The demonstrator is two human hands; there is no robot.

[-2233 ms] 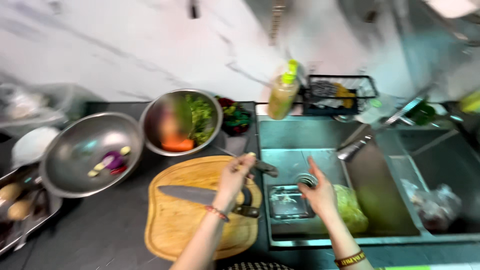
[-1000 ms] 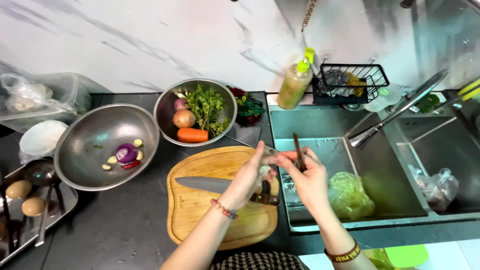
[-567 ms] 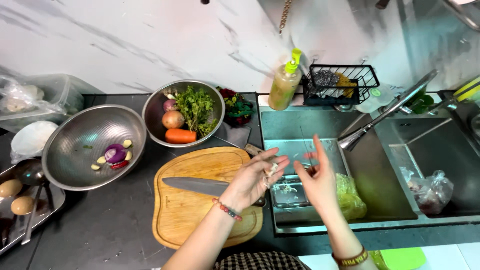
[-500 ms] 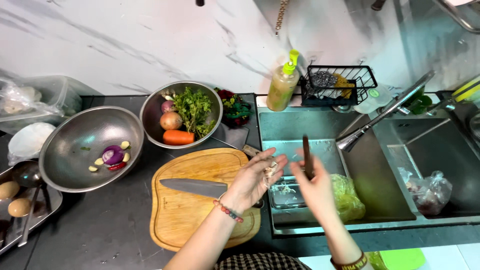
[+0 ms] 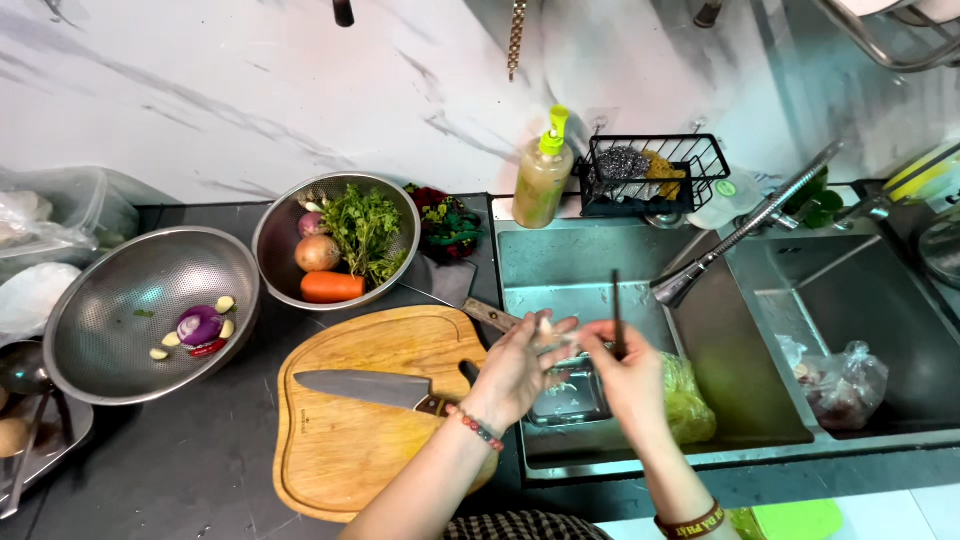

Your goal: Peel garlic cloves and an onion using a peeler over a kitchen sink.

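From the head camera, your two hands meet over the near edge of the sink [image 5: 600,262]. Your left hand [image 5: 515,365] has its fingers curled loosely around a small pale piece [image 5: 546,327], probably a garlic clove, pinched at the fingertips; it is too small to be sure. Your right hand [image 5: 630,375] grips a thin dark blade [image 5: 617,312], likely a paring knife, standing nearly upright, with the fingers closed round its lower end.

The pale piece looks light, firm and small, and its skin will probably be thin and slippery when wet, so hold it by its sides between thumb and fingertips, clear of the edge. The blade is stiff and sharp; keep your grip low on the handle.

Just left of your hands lies a wooden cutting board [image 5: 360,450] with a large knife [image 5: 365,388] flat on it. Beyond it stand a bowl [image 5: 275,230] of carrot, onion and herbs, and a colander [image 5: 100,300] with a red onion half. A soap bottle [image 5: 542,175] stands behind the sink.
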